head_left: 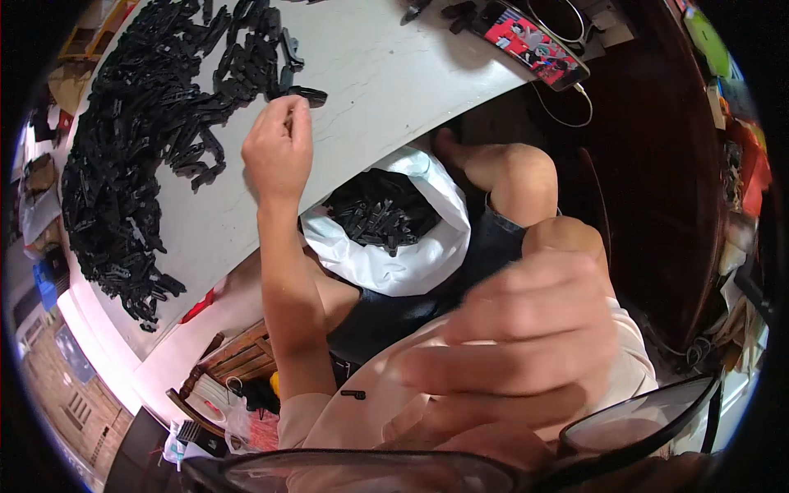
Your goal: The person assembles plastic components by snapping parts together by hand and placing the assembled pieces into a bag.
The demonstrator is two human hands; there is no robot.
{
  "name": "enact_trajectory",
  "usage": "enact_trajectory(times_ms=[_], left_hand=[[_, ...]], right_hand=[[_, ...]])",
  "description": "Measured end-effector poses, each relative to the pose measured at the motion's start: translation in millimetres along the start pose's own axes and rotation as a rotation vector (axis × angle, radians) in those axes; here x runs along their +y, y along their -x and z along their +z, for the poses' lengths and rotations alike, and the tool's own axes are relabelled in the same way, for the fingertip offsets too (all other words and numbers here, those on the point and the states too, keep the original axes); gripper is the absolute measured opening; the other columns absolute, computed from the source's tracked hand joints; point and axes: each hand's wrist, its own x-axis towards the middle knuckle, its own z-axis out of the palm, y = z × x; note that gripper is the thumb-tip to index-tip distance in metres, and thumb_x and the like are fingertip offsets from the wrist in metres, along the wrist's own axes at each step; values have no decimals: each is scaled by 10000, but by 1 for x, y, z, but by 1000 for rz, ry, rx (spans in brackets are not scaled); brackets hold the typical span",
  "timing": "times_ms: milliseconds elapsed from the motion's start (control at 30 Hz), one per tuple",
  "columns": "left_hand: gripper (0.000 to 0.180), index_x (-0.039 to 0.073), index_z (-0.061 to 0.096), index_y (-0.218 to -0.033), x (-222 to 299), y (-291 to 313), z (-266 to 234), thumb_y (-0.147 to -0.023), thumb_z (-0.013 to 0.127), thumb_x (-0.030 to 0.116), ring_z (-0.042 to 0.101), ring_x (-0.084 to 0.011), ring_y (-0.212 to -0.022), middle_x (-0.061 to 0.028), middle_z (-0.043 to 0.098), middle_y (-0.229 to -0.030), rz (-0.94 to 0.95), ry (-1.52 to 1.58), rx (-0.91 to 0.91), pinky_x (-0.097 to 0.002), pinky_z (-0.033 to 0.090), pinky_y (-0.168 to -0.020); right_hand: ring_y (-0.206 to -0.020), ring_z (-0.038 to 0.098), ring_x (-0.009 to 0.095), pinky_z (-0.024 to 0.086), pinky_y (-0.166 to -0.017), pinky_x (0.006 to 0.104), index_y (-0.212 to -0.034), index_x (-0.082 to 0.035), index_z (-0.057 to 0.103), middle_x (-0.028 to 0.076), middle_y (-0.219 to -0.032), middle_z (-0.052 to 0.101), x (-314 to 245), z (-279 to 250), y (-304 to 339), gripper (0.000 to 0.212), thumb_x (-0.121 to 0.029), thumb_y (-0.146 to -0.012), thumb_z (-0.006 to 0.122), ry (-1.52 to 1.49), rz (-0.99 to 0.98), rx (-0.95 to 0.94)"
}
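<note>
Well, the black pieces [123, 181] you are working with look slim and long, dark plastic by their sheen, many of them narrow like clips, with slots or gaps along some; one at the upper end of the heap, a grey piece [290, 49], catches the light and seems paler. They lie tangled in a broad, curved heap along the left of the pale surface [370, 82], far too many and too overlapped to count. More dark pieces [382, 218] fill one white bag [419, 275], open-mouthed, at your lap just beside the surface's edge; those cannot be counted either. Of your two hands, the left hand [278, 148] is above the surface, fingers curled and thumb close to the forefinger, with one single black piece [310, 97] right at the fingertips; you cannot tell whether it is pinched or only touched. The right hand [526, 329] is raised near the camera, blurred, fingers bent, and what it grips, if anything, cannot be told. One phone [534, 48] with a lit, mostly red screen sits at the far right edge.
</note>
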Motion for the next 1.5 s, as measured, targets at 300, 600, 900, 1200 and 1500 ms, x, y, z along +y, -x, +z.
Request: enact_trajectory(times_ms=[300, 600, 900, 1200, 1500], left_hand=[[510, 188, 671, -1384, -10, -10, -5, -943, 726, 439, 338, -440, -1507, -172, 472, -1574, 237, -446, -53, -634, 235, -1240], [414, 107, 700, -1306, -16, -12, -9, -942, 731, 301, 414, -398, -1451, -150, 558, -1467, 175, -381, -70, -638, 267, -1223], [338, 83, 734, -1208, -39, -10, -28, -919, 750, 258, 465, -359, -1411, -132, 613, -1374, 101, -415, 35, -626, 290, -1207], [339, 66, 721, -1186, -31, -14, -25, -879, 769, 200, 468, -363, -1398, -147, 599, -1349, 40, -360, 98, -627, 308, -1198], [559, 35, 637, -1360, -33, -12, -27, -855, 780, 225, 406, -410, -1456, -175, 516, -1485, -26, -335, 56, -670, 256, -1210]], right_hand=[[-1241, 619, 387, 535, -997, 505, -1318, -149, 695, 157, -1405, 628, 201, 41, -28, 532, -487, -908, 736, 718, 281, -150], [-1437, 442, 449, 325, -1189, 585, -1565, -240, 512, 209, -1607, 454, 392, 37, -80, 791, -778, -991, 435, 863, 349, -310], [-1296, 555, 368, 371, -1100, 572, -1359, -208, 681, 154, -1358, 631, 322, 74, -40, 460, -439, -961, 676, 850, 238, -326], [-1240, 633, 422, 490, -1065, 514, -1244, -173, 773, 204, -1339, 674, 438, 56, -214, 543, -584, -906, 665, 734, 202, -106], [-1463, 426, 488, 361, -1209, 541, -1631, -178, 404, 279, -1613, 432, 589, 122, -340, 862, -740, -984, 504, 919, 681, -640]])
